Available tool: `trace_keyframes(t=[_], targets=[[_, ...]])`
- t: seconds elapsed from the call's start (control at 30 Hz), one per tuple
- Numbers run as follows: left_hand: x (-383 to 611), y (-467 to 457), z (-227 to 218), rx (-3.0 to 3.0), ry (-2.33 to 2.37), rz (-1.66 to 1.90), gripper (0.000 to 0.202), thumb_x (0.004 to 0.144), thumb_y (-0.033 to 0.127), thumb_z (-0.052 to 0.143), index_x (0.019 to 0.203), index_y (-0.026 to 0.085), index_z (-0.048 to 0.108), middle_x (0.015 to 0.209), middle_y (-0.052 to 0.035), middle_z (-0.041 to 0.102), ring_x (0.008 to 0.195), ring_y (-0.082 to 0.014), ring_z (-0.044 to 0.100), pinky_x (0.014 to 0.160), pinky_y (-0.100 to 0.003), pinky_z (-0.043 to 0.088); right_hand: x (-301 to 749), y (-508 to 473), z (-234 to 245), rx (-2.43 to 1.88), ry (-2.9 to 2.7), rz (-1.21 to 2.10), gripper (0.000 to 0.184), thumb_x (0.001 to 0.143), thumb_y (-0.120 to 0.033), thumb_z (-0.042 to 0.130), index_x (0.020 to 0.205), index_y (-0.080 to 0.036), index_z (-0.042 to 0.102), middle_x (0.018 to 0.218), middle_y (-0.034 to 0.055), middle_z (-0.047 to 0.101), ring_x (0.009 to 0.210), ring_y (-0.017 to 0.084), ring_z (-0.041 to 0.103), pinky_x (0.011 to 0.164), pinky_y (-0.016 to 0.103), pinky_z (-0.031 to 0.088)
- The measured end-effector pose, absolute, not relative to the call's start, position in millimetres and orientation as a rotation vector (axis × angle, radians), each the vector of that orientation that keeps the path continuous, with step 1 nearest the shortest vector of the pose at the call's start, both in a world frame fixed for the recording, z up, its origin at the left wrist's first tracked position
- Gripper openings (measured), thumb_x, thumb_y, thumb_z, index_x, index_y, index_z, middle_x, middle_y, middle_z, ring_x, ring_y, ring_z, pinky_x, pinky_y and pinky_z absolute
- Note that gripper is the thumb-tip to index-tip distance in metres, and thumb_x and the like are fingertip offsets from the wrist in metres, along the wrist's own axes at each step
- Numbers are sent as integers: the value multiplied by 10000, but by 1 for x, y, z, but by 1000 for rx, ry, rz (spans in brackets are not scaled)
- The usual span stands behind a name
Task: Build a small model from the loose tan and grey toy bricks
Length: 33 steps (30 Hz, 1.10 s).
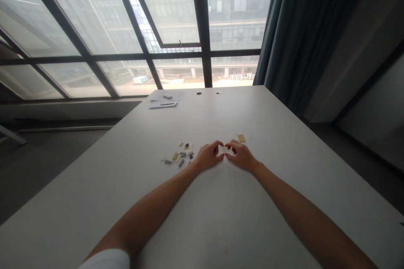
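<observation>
Between the fingertips of my left hand (pixel 210 155) and my right hand (pixel 242 155) is a small pale piece (pixel 224 150), gripped from both sides just over the table. Its exact kind is too small to make out; it looks like a toy building brick. Left of my left hand lie several loose pieces: a tan brick (pixel 175 156), a grey brick (pixel 181 162), another grey piece (pixel 168 162) and a dark piece (pixel 187 145). Just beyond my right hand a tan studded plate (pixel 241 138) rests flat on the table.
The white table (pixel 202 227) stretches to the window (pixel 176 17). Papers (pixel 164 104) with a small object on top lie at its far left corner. Two round cable holes sit near the back edge. A dark curtain (pixel 293 29) hangs at the right.
</observation>
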State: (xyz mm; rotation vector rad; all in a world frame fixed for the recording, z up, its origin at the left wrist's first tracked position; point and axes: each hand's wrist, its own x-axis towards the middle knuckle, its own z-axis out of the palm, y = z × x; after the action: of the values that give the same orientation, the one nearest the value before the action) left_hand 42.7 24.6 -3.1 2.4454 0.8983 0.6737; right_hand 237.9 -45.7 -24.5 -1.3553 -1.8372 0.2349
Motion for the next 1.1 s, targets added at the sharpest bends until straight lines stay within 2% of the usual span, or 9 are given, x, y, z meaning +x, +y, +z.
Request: trace_keyframes(t=[0.27,0.43,0.67,0.83,1.0,1.1], targets=[[43,27,-3,2449,902,655,337,795,327,658,1115,222,666,629,71,551,584,-105,495,588,-217,352,237,-45,-23,-1387,-1818,212,186,799,-182,687,977,-221,654,891,-1,615,628,111,482,634,248,404],[43,30,-6,2424,937,710,428,805,354,666,1213,227,640,642,74,540,586,-106,497,599,-215,358,238,-44,-23,-1396,-1785,206,220,802,-189,692,1016,-217,652,897,-2,611,635,112,489,649,251,412],[43,33,-10,2442,917,708,278,852,369,639,1065,213,728,626,59,538,587,-99,471,615,-212,356,240,-41,-27,-1412,-1774,193,170,813,-209,706,971,-214,645,878,-3,608,621,112,481,630,251,390],[43,36,-13,2447,891,730,264,872,338,626,1067,211,750,614,53,547,582,-96,466,624,-211,359,243,-39,-28,-1401,-1764,216,172,837,-260,730,981,-210,649,894,4,623,629,117,482,645,258,396],[43,37,-15,2437,862,759,260,883,330,632,1067,197,760,615,49,554,567,-87,450,617,-209,351,243,-40,-26,-1408,-1744,208,98,875,-215,681,968,-206,650,888,8,633,665,129,513,682,266,408],[43,37,-15,2428,823,750,265,889,309,624,1082,193,764,621,47,558,569,-83,440,616,-205,348,243,-42,-25,-1440,-1731,187,71,874,-239,688,929,-209,655,866,3,632,650,131,513,664,267,400]])
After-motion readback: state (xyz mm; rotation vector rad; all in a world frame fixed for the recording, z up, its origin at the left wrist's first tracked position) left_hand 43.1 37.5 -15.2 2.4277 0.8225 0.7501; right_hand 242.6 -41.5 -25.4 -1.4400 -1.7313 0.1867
